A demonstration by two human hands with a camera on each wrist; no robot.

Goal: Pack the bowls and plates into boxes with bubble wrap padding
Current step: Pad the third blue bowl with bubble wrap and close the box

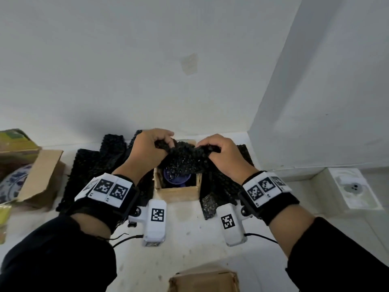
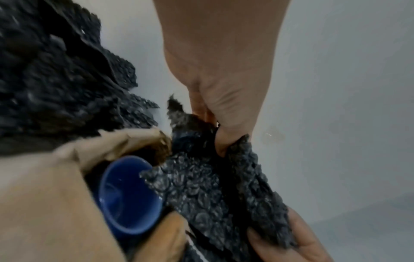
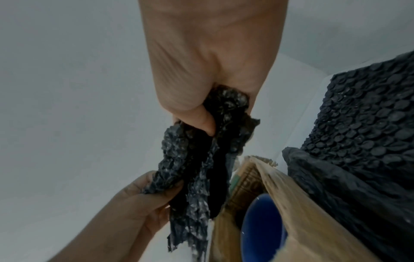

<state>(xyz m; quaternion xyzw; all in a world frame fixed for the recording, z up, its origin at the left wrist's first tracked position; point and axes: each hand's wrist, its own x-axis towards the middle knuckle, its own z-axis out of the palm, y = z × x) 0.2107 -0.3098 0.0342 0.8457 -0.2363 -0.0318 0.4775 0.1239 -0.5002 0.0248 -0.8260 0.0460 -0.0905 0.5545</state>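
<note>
left hand [image 1: 147,148] + right hand [image 1: 223,153] grip bubble wrap [image 1: 185,159] | blue bowl [image 1: 176,179] half hidden

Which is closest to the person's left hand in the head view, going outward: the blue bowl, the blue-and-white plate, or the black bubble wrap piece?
From the left hand:
1. Black bubble wrap piece, gripped in its fingers.
2. Blue bowl, just below, inside the small box.
3. Blue-and-white plate, far left, in another box.
</note>
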